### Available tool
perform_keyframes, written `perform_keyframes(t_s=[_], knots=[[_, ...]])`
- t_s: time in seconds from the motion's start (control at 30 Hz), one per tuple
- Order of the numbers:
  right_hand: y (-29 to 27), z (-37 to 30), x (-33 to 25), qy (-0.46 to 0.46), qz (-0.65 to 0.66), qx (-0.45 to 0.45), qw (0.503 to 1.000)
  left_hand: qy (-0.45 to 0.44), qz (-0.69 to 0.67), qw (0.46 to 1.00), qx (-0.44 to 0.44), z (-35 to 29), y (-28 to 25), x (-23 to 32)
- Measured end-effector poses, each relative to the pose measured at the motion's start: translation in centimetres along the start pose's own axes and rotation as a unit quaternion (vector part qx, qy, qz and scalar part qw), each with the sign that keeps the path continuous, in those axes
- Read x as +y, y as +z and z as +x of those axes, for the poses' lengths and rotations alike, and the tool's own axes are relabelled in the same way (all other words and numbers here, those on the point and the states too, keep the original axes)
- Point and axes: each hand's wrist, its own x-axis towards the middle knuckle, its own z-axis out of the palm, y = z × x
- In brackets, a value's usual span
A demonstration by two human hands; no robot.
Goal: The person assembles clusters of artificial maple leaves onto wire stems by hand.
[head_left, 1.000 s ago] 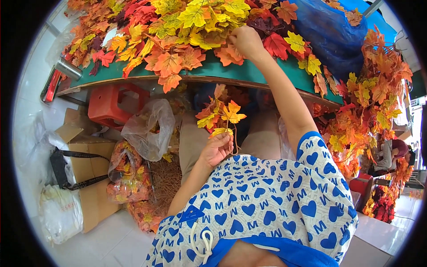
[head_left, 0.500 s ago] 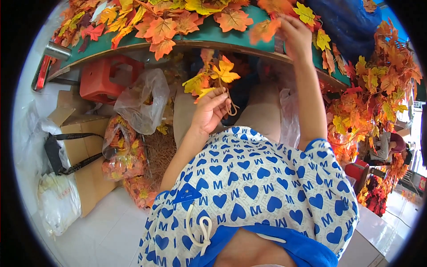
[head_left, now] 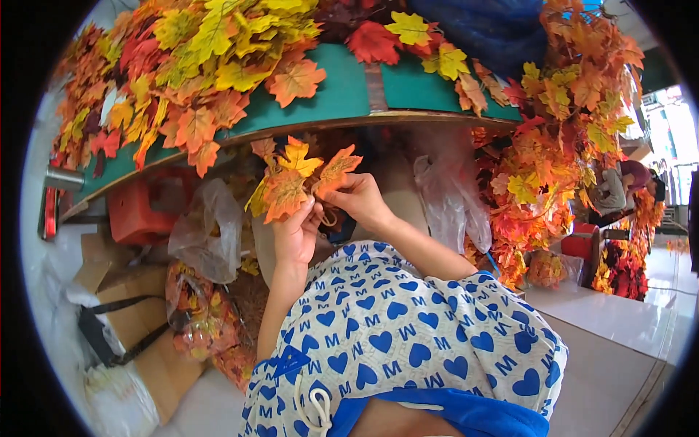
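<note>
My left hand [head_left: 297, 237] is closed round the brown stem of a small sprig of artificial maple leaves [head_left: 284, 195], orange and yellow, held above my lap in front of the table edge. Close beside it, my right hand [head_left: 360, 204] pinches a single orange maple leaf [head_left: 337, 167] near its base, where it meets the sprig. The fingertips of both hands nearly touch. A loop of brown stem [head_left: 329, 218] pokes out below them. Exactly how leaf and stem meet is hidden by the fingers.
Heaps of yellow and orange leaves [head_left: 240, 44] cover the green tabletop [head_left: 331, 80]. A leaf garland [head_left: 553, 175] hangs at the right. Left below are a red plastic stool [head_left: 135, 211], clear bags [head_left: 207, 233] and a cardboard box [head_left: 156, 349]. Another person [head_left: 619, 189] sits far right.
My right hand has come down from the table with an orange leaf to the sprig in my left hand. The view has shifted, showing more of the tabletop.
</note>
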Motion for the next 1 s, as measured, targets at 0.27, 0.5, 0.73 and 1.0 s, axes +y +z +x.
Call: perform_keyframes(t_s=[0.27,0.5,0.73,1.0], knots=[[0.5,0.0,-0.8,-0.022,0.047,0.026,0.998,0.002,0.022,1.000,0.011,0.1,1.3,-0.5],[0.5,-0.5,-0.8,0.047,0.058,0.010,0.997,0.024,0.045,0.999,-0.006,-0.1,0.5,-0.4],[0.6,-0.7,-0.5,0.055,0.093,0.038,0.993,0.019,0.034,0.999,-0.032,0.4,-0.2,-0.9],[0.0,-0.5,1.0,0.216,0.289,0.040,0.932,0.017,0.070,0.997,-0.008,-0.1,0.0,-0.4]])
